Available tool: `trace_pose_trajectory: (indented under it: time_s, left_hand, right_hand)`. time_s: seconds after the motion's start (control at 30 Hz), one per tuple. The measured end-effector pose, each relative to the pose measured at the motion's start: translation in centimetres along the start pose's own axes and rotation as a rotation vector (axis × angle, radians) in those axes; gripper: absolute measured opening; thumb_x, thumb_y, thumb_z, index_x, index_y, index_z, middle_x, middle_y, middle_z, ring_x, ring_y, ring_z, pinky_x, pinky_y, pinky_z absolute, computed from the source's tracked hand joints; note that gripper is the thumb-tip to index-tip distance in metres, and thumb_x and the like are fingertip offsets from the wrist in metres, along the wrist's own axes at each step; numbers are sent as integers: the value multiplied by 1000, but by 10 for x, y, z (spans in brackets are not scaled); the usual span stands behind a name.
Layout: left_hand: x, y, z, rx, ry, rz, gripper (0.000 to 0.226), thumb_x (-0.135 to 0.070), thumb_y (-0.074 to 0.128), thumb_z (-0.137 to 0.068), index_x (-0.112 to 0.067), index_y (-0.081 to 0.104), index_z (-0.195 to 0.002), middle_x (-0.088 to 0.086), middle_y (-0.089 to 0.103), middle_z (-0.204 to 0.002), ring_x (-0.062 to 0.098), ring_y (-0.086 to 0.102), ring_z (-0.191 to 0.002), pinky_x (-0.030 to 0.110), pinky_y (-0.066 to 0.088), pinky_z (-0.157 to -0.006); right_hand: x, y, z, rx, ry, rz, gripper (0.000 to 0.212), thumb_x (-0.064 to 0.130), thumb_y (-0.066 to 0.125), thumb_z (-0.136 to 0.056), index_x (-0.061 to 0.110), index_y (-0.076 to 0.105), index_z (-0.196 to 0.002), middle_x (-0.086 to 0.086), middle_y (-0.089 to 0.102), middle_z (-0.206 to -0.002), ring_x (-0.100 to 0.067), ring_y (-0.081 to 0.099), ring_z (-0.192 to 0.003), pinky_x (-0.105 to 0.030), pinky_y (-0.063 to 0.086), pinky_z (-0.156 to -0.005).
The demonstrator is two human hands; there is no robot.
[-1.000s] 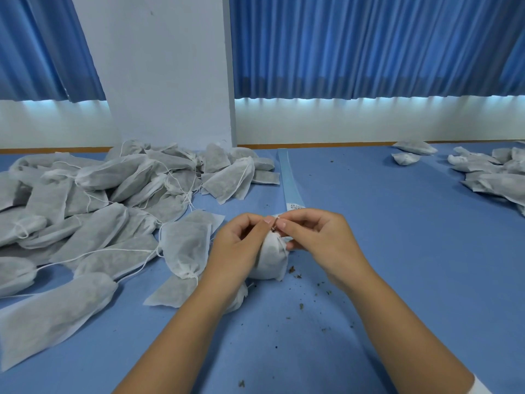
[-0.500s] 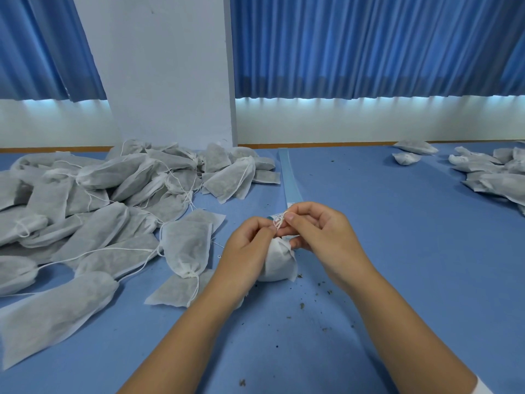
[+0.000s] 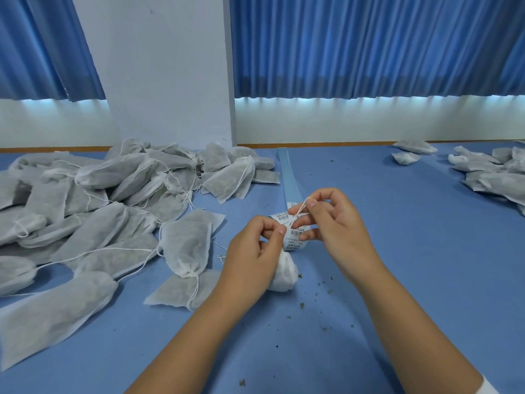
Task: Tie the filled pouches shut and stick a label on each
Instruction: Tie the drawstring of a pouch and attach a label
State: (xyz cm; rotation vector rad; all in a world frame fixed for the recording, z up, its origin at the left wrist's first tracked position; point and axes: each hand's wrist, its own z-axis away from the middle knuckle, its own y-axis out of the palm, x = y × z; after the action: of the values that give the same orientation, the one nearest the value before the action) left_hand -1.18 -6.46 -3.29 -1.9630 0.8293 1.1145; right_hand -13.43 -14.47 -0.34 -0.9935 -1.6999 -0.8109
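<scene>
A small white filled pouch (image 3: 284, 273) stands on the blue table in front of me. My left hand (image 3: 252, 251) grips its gathered neck, thumb and forefinger pinched together. My right hand (image 3: 332, 226) is just above and to the right, pinching the pouch's white drawstring (image 3: 301, 207), which runs taut up to its fingertips. A strip of white barcode labels (image 3: 294, 237) lies behind the pouch, partly hidden by my fingers, at the near end of a pale blue backing tape (image 3: 287, 172).
A big heap of grey filled pouches (image 3: 93, 206) with loose strings covers the table's left side. Another pile of pouches (image 3: 494, 172) lies at the far right. Dark crumbs (image 3: 324, 294) are scattered on the table near my forearms.
My right hand has lifted and moved right, drawing the string out taut. The pouch has tipped lower under my left hand, and the label strip behind it has come into sight.
</scene>
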Motion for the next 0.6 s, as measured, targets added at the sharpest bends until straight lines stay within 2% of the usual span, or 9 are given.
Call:
trace_pose_trajectory:
  time_s: [0.07,0.13,0.2,0.27,0.4,0.47,0.6]
  left_hand:
    - [1,0,1,-4,36,-43,13,-25,55,-100,-24,58,-87,-15,63,-72,0,51,-59,15,40,-57]
    - [1,-1,1,0,67,-58,14,-26,53,-101,-27,53,-87,-5,58,-60,5,45,-52,23,37,-54]
    - [1,-1,2,1,95,-90,16,-25,49,-102,-28,48,-87,-8,47,-47,6,37,-44,22,30,-48]
    - [0,-1,1,0,114,-140,15,-25,47,-104,-29,46,-89,-11,43,-42,6,37,-41,21,29,-46]
    - [-3,1,2,-7,149,-230,8,-25,42,-105,-23,44,-98,-15,47,-44,6,44,-46,26,26,-48]
    - [-5,2,4,-14,170,-250,8,-27,41,-105,-23,44,-99,-7,40,-43,6,43,-47,27,25,-49]
    - [-9,7,3,21,187,-279,7,-27,42,-105,-25,42,-98,-9,34,-46,8,41,-45,28,22,-50]
  right_hand:
    - [0,-3,-1,-23,-13,27,8,10,48,-101,10,52,-94,-2,74,-83,-14,65,-68,-23,53,-54]
    - [0,-3,-1,-9,-17,42,9,11,49,-101,11,52,-93,-1,73,-82,-15,65,-68,-23,52,-54]
    - [-2,-3,-1,-4,-26,58,10,12,49,-101,12,52,-92,0,72,-79,-15,65,-67,-23,52,-54]
    - [-3,-2,-1,-20,-50,95,10,12,49,-101,14,52,-91,2,71,-77,-14,65,-67,-23,52,-53]
    - [-5,-2,-1,-56,-124,191,13,11,47,-101,18,52,-91,7,69,-77,-12,65,-66,-22,51,-51]
    - [-6,-2,0,-82,-150,216,14,11,46,-101,18,51,-91,8,68,-77,-13,65,-66,-22,50,-51]
    - [-7,0,0,-163,-195,265,14,10,45,-101,17,50,-91,2,66,-79,-12,64,-64,-21,49,-50]
